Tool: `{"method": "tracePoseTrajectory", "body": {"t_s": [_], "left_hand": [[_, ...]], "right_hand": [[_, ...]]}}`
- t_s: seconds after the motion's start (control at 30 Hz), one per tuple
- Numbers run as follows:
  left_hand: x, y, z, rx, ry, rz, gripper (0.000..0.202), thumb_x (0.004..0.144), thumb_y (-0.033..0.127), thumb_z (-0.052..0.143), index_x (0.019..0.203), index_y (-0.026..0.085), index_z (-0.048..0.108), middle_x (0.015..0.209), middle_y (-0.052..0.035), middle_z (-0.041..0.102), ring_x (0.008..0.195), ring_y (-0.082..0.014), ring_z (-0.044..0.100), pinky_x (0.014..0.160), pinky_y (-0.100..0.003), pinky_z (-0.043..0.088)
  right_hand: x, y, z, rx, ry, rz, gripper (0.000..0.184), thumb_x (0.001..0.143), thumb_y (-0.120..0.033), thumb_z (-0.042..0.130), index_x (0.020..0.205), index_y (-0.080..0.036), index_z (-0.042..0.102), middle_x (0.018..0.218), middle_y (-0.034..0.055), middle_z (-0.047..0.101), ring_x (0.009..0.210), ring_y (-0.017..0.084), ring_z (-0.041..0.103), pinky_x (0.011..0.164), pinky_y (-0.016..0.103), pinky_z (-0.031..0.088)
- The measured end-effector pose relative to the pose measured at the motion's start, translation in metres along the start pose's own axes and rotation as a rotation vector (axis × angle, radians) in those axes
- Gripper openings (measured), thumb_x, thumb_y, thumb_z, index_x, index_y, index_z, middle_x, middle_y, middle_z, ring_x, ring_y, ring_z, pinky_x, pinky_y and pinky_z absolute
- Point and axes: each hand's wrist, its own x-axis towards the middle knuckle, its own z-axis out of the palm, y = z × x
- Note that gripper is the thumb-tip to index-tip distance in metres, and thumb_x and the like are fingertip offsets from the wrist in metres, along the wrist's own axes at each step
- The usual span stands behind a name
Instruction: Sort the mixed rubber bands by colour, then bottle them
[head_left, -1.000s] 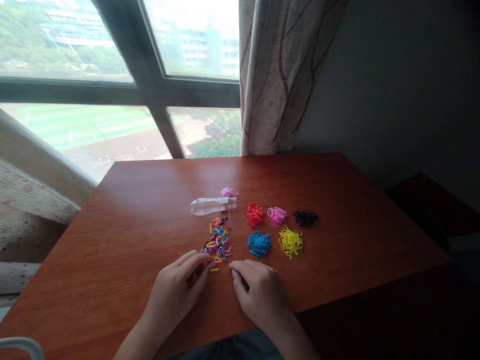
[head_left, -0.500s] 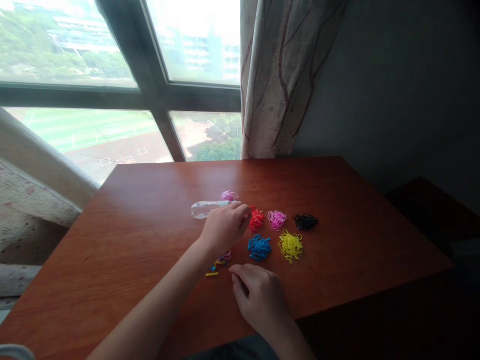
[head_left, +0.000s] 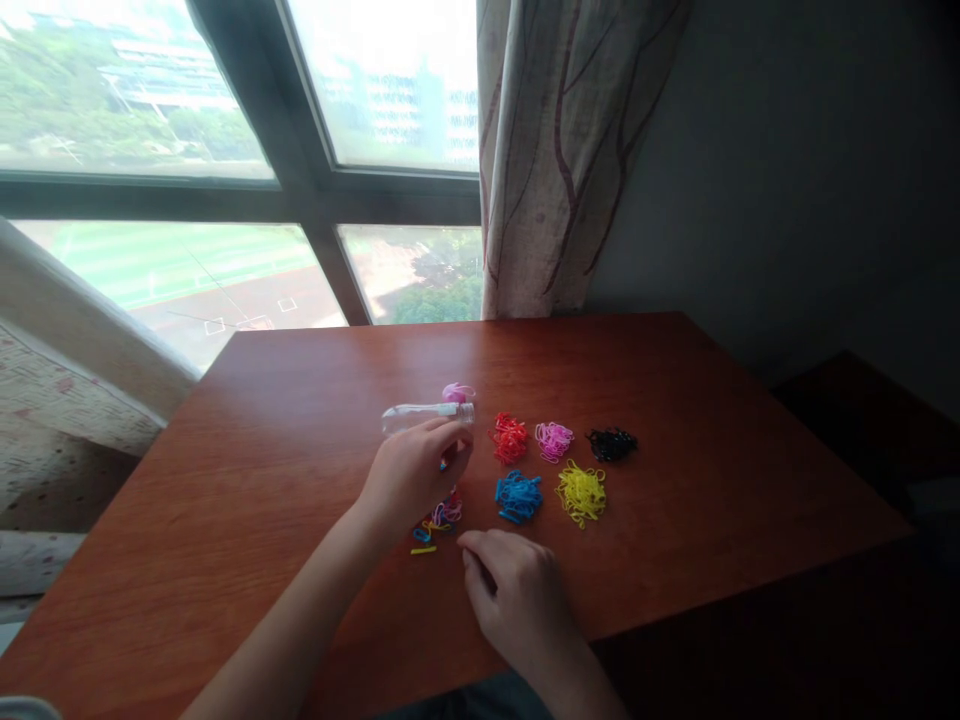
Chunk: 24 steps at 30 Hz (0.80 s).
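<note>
Currently, the blue rubber-band pile (head_left: 518, 497) makes a good reference on the wooden table (head_left: 225, 500). To its left lies the mixed heap of rubber bands (head_left: 448, 508), and the left hand (head_left: 416, 465) is just above this heap, hiding its farther part, so it is the nearer hand. Its fingers are bent downward with the thumb close to them; whether a band is pinched there, I cannot tell. The uncovered bands extend from under this hand toward the person. On the near side of the blue pile, the right hand (head_left: 517, 580) has curled fingers, with its fingertips directed to the heap; what it grips, if anything, is also not visible. Behind the blue pile is the red pile (head_left: 509, 438), to the right is the yellow pile (head_left: 582, 493), and behind and to the right are the pink pile (head_left: 554, 441) and, farther, the black pile (head_left: 612, 443). As container, a transparent bottle (head_left: 399, 419) lies behind and to the left, its long axis running left to right; I distinguish no bands inside its visible part.
</note>
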Motion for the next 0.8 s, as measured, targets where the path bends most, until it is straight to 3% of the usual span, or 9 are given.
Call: {"method": "tracePoseTrajectory", "body": {"t_s": [0.17, 0.37, 0.5, 0.8], "left_hand": [[-0.057, -0.016, -0.012, -0.105, 0.068, -0.051, 0.012, 0.088, 0.024, 0.056, 0.087, 0.021, 0.067, 0.07, 0.0024, 0.065, 0.056, -0.0106, 0.056, 0.054, -0.021, 0.039], [-0.106, -0.022, -0.001, -0.225, 0.165, -0.1, 0.011, 0.09, 0.027, 0.058, 0.086, 0.021, 0.067, 0.071, 0.003, 0.067, 0.058, -0.0104, 0.06, 0.056, -0.019, 0.046], [-0.113, -0.024, 0.009, -0.235, 0.265, -0.123, 0.01, 0.089, 0.026, 0.058, 0.087, 0.021, 0.067, 0.076, 0.0015, 0.071, 0.063, -0.0113, 0.065, 0.06, -0.018, 0.05], [-0.113, -0.026, 0.01, -0.227, 0.175, -0.128, 0.013, 0.09, 0.026, 0.056, 0.091, 0.022, 0.068, 0.08, -0.0004, 0.073, 0.069, -0.0139, 0.068, 0.064, -0.021, 0.053]], "right_hand": [[0.001, -0.003, 0.0, -0.05, -0.043, 0.017, 0.017, 0.092, -0.016, 0.052, 0.096, -0.026, 0.065, 0.082, -0.0013, 0.07, 0.073, 0.016, 0.064, 0.065, 0.026, 0.035], [0.007, -0.011, 0.008, -0.081, -0.084, 0.025, 0.015, 0.09, -0.016, 0.058, 0.1, -0.027, 0.064, 0.087, -0.0023, 0.073, 0.077, 0.017, 0.066, 0.066, 0.025, 0.036], [0.011, -0.017, 0.016, -0.106, -0.089, 0.027, 0.01, 0.09, -0.017, 0.06, 0.094, -0.026, 0.063, 0.085, -0.0019, 0.072, 0.077, 0.017, 0.066, 0.065, 0.025, 0.036], [0.004, -0.015, 0.013, -0.035, -0.043, -0.048, 0.013, 0.09, -0.016, 0.055, 0.081, -0.023, 0.06, 0.074, -0.0018, 0.068, 0.068, 0.014, 0.063, 0.063, 0.022, 0.036]]}}
